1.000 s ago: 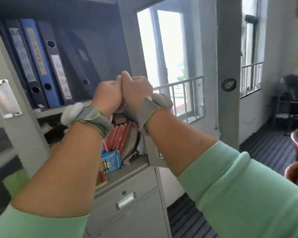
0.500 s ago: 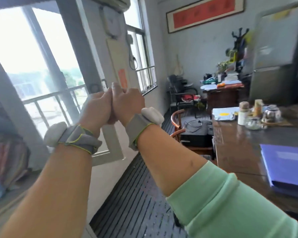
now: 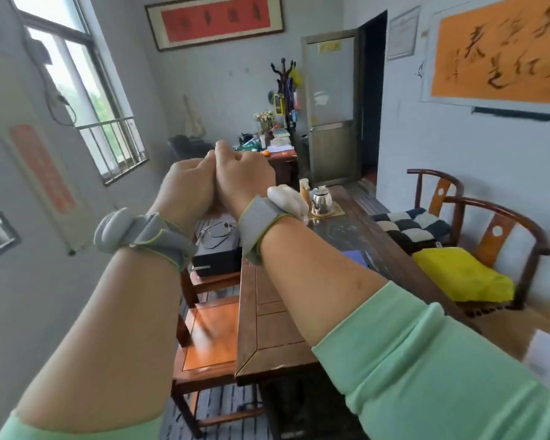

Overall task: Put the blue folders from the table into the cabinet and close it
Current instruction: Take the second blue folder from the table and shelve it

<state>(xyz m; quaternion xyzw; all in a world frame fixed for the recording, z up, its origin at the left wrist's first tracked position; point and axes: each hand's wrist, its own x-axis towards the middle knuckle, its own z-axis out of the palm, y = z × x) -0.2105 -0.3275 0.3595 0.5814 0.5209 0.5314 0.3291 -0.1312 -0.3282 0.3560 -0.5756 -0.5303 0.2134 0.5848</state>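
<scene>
My left hand (image 3: 186, 188) and my right hand (image 3: 243, 176) are raised in front of me as closed fists, pressed knuckle to knuckle, holding nothing. Both wrists wear grey bands. Below them runs a long dark wooden table (image 3: 267, 319). A small corner of a blue folder (image 3: 358, 257) shows on the table just past my right forearm, which hides most of it. The cabinet is out of view.
A wooden chair (image 3: 210, 331) stands at the table's left side, another with a black box (image 3: 218, 255) behind it. Two round-backed chairs (image 3: 502, 249) with cushions line the right wall. A kettle (image 3: 321, 200) sits on the table. A window is on the left.
The view has swung right from the open cabinet past the window to the table. My fists have stayed pressed together in front of me throughout.
</scene>
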